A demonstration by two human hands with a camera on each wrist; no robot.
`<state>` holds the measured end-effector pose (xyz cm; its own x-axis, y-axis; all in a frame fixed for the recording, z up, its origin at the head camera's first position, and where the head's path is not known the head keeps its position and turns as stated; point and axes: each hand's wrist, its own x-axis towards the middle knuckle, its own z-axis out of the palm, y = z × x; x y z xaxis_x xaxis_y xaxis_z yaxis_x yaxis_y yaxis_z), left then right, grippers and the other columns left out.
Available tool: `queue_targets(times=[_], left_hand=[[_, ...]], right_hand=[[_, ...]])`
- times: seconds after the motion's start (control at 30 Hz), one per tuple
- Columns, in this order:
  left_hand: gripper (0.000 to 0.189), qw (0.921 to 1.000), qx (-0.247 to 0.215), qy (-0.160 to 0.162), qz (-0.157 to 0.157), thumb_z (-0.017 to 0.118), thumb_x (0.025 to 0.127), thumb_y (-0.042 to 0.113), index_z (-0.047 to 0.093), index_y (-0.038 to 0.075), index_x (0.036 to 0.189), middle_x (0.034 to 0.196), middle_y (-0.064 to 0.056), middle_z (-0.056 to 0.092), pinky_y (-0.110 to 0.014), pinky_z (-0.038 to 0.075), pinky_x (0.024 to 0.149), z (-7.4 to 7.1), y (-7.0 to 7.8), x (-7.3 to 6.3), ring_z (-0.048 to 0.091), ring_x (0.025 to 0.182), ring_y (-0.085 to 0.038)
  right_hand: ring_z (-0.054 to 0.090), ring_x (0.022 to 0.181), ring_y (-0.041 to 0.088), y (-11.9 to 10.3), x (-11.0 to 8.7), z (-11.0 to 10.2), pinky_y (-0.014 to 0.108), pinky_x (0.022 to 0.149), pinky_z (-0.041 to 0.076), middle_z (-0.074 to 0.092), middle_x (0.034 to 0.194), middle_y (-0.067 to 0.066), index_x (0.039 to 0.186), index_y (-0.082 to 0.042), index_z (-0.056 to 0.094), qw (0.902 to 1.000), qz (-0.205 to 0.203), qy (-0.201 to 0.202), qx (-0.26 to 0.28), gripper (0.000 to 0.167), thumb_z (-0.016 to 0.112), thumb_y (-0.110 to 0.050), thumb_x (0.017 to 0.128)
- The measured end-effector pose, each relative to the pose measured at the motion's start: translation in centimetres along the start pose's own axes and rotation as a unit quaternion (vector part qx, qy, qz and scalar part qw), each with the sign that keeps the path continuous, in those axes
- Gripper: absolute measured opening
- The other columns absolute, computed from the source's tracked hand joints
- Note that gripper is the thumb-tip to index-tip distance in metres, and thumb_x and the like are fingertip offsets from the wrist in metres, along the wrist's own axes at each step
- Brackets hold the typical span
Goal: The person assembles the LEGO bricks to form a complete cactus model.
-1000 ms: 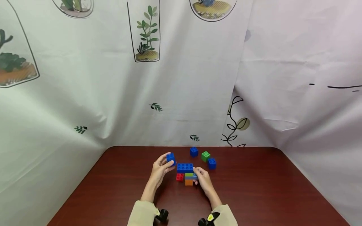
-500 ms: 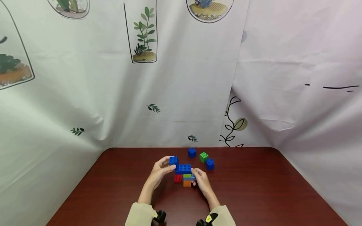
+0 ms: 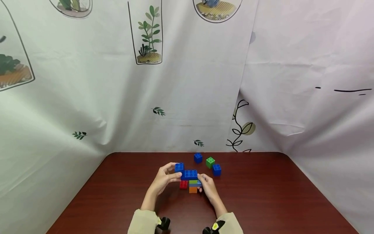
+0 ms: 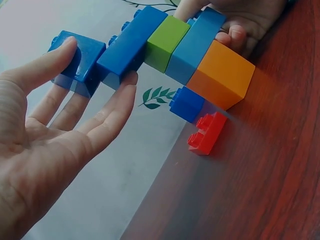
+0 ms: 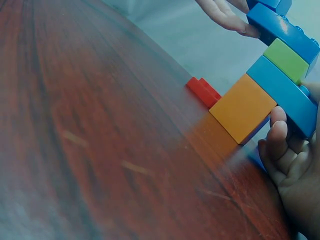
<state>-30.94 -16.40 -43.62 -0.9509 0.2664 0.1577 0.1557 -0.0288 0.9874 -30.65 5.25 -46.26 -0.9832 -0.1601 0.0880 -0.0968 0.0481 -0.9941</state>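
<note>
A glossy reddish-brown tabletop [image 3: 263, 191] stretches back to a pale hanging cloth [image 3: 190, 84] printed with jarred plants. At its middle, the right hand [image 3: 209, 188] grips the light-blue brick [image 4: 197, 47] of an upright stack, between an orange block [image 4: 223, 75] and a green block [image 4: 167, 44]. On top sits a long blue brick [image 3: 191, 174]; the left hand [image 3: 164, 178] pinches a blue block [image 3: 179, 167] at its left end. Near the stack lies a red brick [image 3: 183, 184]; farther back, two blue cubes [image 3: 217, 170] and a green cube [image 3: 210, 162]. Whether the pinched block is fully seated is unclear; the right wrist view cuts it off.
</note>
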Motion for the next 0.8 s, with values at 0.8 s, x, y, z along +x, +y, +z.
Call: queue_targets(times=[0.8], left_hand=[[0.05, 0.9988, 0.024, 0.023, 0.036, 0.073, 0.087, 0.022, 0.057, -0.004, 0.126, 0.103, -0.003, 0.068, -0.042, 0.058, 0.083, 0.38, -0.3, 0.26, 0.072, 0.083, -0.011]], right_hand=[[0.051, 0.055, 0.01, -0.09, -0.11, -0.1, 0.022, 0.058, 0.048, 0.05, 0.07, -0.001, 0.094, 0.008, 0.058, 1.0, -0.005, 0.002, 0.005, 0.029, 0.049, -0.018, 0.103]])
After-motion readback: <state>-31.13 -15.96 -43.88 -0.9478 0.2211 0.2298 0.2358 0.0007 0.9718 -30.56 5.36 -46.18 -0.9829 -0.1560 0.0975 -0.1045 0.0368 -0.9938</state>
